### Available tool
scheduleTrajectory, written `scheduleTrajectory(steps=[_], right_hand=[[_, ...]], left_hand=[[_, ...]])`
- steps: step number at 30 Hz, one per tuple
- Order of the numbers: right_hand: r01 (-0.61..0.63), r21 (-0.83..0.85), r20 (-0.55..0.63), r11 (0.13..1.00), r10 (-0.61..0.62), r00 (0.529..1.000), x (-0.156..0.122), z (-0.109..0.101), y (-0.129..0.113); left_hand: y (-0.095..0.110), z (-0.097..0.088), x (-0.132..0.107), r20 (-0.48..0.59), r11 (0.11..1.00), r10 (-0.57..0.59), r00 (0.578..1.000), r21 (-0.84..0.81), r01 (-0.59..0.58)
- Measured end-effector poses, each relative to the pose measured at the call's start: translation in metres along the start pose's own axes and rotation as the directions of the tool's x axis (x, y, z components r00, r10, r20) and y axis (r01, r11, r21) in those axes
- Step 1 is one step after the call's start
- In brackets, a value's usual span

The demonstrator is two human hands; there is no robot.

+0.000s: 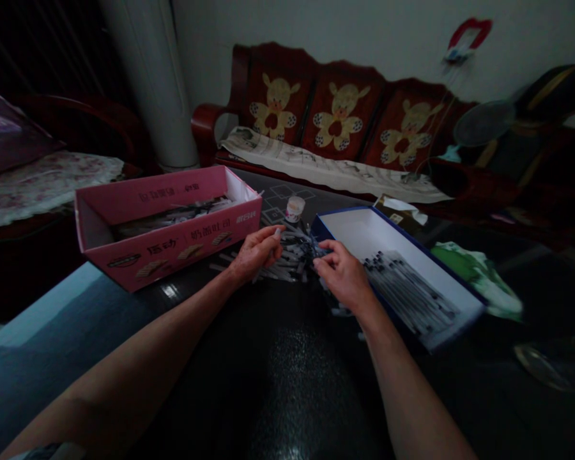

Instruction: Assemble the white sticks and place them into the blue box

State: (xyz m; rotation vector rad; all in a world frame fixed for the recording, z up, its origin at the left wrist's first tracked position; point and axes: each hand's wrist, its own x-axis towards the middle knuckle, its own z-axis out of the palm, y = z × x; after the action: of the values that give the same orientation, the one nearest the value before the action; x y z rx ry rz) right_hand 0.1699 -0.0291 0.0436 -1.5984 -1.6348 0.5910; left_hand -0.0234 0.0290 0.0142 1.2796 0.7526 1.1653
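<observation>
A heap of thin pen-like sticks lies on the dark table between my hands. My left hand rests on the left side of the heap, fingers curled and pinching a stick. On the heap's right side, my right hand has its fingers curled round some sticks. To the right, a white box with a blue rim holds a row of the same sticks. Left of the heap, a pink cardboard box has more sticks inside.
A small white jar stands behind the heap. Green and white cloth lies right of the blue-rimmed box. A red wooden sofa with bear cushions runs along the far wall. The dark glossy table stretches towards me.
</observation>
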Motion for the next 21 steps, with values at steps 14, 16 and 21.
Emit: scheduleTrajectory(steps=[14, 16, 21], right_hand=[[0.023, 0.814, -0.154, 0.581, 0.177, 0.972, 0.004, 0.013, -0.009], [0.091, 0.787, -0.232, 0.610, 0.157, 0.960, 0.005, 0.013, -0.009], [0.139, 0.780, -0.287, 0.610, 0.152, 0.946, 0.006, 0.010, -0.010]], left_hand=[[-0.005, 0.002, -0.004, 0.242, 0.982, -0.039, 0.969, 0.187, -0.007], [-0.004, 0.002, -0.004, 0.272, 0.980, -0.059, 0.961, 0.201, 0.003], [-0.005, 0.003, -0.005, 0.296, 0.981, -0.086, 0.951, 0.194, 0.028]])
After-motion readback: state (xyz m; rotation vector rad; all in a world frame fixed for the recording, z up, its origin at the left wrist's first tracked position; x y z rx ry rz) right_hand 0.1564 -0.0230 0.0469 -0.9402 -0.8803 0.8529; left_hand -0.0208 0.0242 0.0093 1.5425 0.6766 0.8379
